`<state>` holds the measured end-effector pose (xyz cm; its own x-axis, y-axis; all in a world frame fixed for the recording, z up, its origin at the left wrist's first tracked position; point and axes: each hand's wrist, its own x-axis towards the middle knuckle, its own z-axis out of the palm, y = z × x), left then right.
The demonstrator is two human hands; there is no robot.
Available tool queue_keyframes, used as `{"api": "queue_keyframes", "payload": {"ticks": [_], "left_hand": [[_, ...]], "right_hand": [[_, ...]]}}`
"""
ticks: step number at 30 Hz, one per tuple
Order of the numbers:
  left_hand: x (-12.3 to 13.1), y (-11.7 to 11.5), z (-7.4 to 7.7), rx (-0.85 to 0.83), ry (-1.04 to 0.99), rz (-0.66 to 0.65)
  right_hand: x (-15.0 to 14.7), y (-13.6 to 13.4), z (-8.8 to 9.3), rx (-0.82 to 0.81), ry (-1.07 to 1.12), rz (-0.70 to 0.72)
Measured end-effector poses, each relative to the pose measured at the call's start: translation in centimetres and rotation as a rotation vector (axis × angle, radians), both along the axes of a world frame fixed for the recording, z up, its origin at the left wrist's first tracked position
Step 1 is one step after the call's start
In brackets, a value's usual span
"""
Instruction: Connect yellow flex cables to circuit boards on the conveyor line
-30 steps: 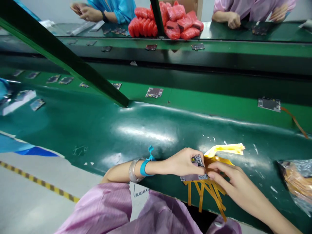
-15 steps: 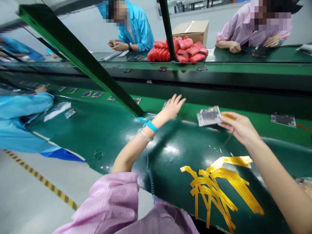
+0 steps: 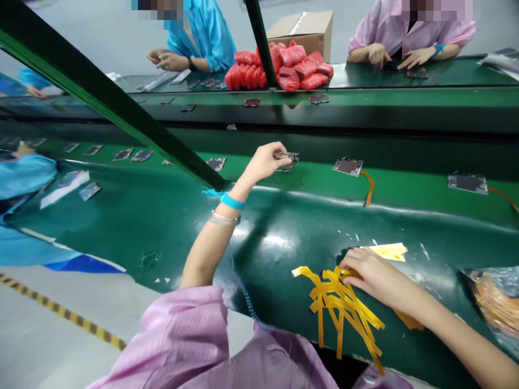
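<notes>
A thin, rectangular grey circuit board sits in the left hand, gripped at its near end between thumb and bent fingers, just above a bright green flat strip that runs across the scene. On that strip to its right lies a grey-brown circuit board with an orange ribbon tail, the tail hanging toward the near edge; further right lies a larger dark grey board with an orange tail, and to the left, close to the foot of a slanting green metal post, a plain grey board. The right hand is low over a loose, crisscrossed pile of flat amber-yellow ribbon strips, its fingers curled and touching the upper end; whether they pinch a strip I cannot tell. The pile lies on a glossy dark green table covering, with a crumpled clear plastic bag of orange strips well to its right. A bright blue wristband and a clear bangle circle the left wrist and forearm. Across the line, red bubble-wrapped packets are heaped before a brown cardboard box, between a co-worker in blue and another in pink.
</notes>
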<state>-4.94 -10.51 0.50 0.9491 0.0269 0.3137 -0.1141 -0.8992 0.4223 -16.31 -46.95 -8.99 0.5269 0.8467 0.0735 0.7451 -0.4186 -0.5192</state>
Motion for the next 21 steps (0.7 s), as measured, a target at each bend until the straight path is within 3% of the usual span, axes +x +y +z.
{"api": "queue_keyframes", "payload": {"ticks": [2, 4, 7, 9, 12, 21], "left_hand": [[-1.8, -2.1, -0.6, -0.490, -0.100, -0.071], [-3.9, -4.3, -1.6, -1.018, -0.036, -0.171], [-6.7, -7.1, -3.3, -1.429, 0.260, -0.253], [-8.2, -8.6, -4.3, -1.518, 0.410, -0.262], [-9.8, -10.2, -5.3, -1.497, 0.533, -0.254], [-11.8, -12.9, -5.9, -1.277, 0.562, -0.311]], "right_hand": [[-0.4, 0.3, -0.7, -0.028, -0.039, -0.020], [-0.2, 0.6, -1.2, -0.042, -0.056, -0.033], [0.2, 0.9, -1.4, -0.038, -0.047, -0.022], [0.4, 0.9, -1.2, -0.014, -0.027, -0.026], [0.5, 0.8, -0.6, 0.034, 0.012, -0.065], [1.4, 0.3, -0.8, 0.216, 0.258, -0.201]]}}
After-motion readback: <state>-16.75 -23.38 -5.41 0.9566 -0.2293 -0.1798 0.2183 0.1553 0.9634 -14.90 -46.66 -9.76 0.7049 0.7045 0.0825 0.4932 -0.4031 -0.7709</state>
